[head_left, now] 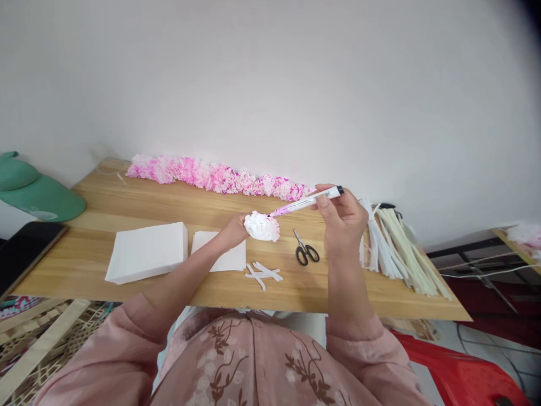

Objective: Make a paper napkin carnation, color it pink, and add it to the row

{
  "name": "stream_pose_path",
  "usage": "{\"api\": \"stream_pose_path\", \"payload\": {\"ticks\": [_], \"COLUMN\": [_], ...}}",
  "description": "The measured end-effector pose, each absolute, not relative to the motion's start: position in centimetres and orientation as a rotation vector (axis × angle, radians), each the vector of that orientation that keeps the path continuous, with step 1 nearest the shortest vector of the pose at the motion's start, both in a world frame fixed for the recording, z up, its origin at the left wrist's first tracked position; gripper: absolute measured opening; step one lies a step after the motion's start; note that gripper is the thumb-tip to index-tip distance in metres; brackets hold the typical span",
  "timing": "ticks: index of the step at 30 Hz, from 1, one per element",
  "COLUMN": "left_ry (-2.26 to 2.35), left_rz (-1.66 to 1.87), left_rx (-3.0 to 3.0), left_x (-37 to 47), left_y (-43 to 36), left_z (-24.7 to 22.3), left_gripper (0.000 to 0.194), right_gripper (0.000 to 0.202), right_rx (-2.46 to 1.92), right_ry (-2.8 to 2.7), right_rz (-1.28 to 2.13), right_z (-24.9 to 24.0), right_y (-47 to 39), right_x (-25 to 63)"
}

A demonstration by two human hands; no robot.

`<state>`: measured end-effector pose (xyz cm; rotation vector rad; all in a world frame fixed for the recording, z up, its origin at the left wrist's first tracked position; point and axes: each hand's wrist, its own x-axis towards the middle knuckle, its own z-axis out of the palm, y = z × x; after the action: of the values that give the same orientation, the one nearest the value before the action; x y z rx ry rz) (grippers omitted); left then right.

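Observation:
My left hand [236,230] is closed around the base of a white ruffled paper flower [261,226], held over the table. Pink marks show along the flower's right edge. In my right hand [340,217] is a white and pink marker [302,203], its tip touching the top of the flower. Below them lie several short white strips [262,274] and black-handled scissors [305,251]. A thin stack of white paper sheets [230,256] sits partly under my left forearm, beside a thicker white stack [147,252].
A row of pink and white paper flowers [211,176] lines the wall. Bundles of white and cream strips [401,245] lie at the right. At the left are a green cap [46,197] and a dark phone [29,248]. The wooden table's [296,296] front edge meets my body.

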<state>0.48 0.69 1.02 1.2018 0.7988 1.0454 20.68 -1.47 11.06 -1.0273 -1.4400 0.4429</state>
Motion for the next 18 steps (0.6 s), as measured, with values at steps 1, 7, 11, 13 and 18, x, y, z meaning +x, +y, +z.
{"api": "stream_pose_path", "payload": {"ticks": [1,7,11,13,18], "left_ry": [0.794,0.826,0.844,0.829,0.819], "left_rz": [1.048,1.061,1.053,1.057,1.060], "left_rx": [1.220,1.375,1.420,1.435,1.446], "left_x": [0.5,0.3,0.2,0.2,0.2], "left_y": [0.8,1.1,1.1,1.1,1.0], "left_z": [0.9,0.1,-0.2,-0.2,0.1], "left_gripper": [0.035,0.029,0.027,0.026,0.029], "right_gripper": [0.025,0.022,0.021,0.021,0.022], "right_rx": [-1.029,-1.021,-1.029,-1.035,-1.050], "right_ry": [-1.435,-1.435,-1.460,-1.472,-1.497], "right_rz": [0.454,0.491,0.487,0.485,0.462], "right_z": [11.1,11.1,10.8,10.6,10.5], "right_y": [-1.5,-1.7,-1.7,-1.6,-1.6], "right_x": [20.6,20.1,20.1,20.2,20.2]}}
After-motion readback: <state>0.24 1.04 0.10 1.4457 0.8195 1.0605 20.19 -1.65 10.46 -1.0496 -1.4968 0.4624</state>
